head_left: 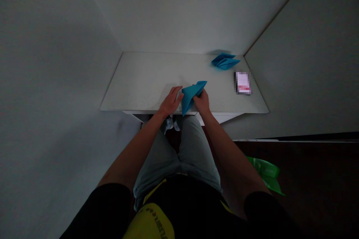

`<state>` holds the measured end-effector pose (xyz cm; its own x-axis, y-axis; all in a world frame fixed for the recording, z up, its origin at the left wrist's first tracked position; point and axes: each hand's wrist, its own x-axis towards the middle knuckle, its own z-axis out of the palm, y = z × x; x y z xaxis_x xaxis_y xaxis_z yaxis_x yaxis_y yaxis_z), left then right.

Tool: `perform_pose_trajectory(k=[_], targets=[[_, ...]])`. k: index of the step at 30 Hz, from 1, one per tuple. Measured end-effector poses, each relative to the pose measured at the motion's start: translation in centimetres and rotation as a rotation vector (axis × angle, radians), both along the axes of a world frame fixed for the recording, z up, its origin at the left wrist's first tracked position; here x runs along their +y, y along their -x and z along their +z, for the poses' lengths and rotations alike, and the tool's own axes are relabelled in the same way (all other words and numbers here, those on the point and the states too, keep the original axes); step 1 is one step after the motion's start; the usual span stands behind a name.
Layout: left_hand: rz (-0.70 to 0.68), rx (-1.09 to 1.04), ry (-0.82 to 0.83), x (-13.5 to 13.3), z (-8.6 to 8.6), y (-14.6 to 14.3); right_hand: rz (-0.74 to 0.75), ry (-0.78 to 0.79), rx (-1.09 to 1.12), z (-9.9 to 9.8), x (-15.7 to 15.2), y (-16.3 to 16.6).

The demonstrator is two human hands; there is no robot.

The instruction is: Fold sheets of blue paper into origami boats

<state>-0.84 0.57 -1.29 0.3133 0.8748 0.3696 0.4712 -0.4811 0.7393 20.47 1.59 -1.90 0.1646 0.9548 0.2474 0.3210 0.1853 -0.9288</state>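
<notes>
A piece of folded blue paper (189,94), with pointed corners, is held over the front part of the white tabletop (146,78). My right hand (202,101) grips its right side, the fingers partly hidden behind the paper. My left hand (171,101) is at the paper's left edge with fingers stretched out and the thumb apart. Whether its thumb touches the paper I cannot tell. Farther back on the right of the tabletop lies a second folded blue paper piece (225,61), shaped like a paper boat.
A phone-like object with a blurred screen (242,83) lies near the tabletop's right edge. White walls (179,15) border the table at the back and sides. Below right, on the dark floor, there is a shiny green object (266,173), partly behind my right arm.
</notes>
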Motion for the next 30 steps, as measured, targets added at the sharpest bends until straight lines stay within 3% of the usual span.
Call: perform_pose_trajectory(k=[5, 10, 17, 25, 30], targets=[[-0.057, -0.027, 0.013, -0.1, 0.1, 0.0, -0.036, -0.050, -0.048, 0.5, 0.7, -0.6], [-0.062, 0.050, 0.037, -0.2, 0.2, 0.0, 0.087, -0.106, -0.185, 0.8, 0.2, 0.3], [0.005, 0.173, -0.024, -0.2, 0.5, 0.0, 0.165, -0.098, -0.290, 1.5, 0.1, 0.0], [0.015, 0.098, -0.069, 0.2, 0.4, 0.3, 0.179, -0.060, -0.411, 1.1, 0.3, -1.2], [0.142, 0.030, -0.021, 0.4, 0.4, 0.3, 0.211, -0.142, -0.370, 1.6, -1.2, -2.5]])
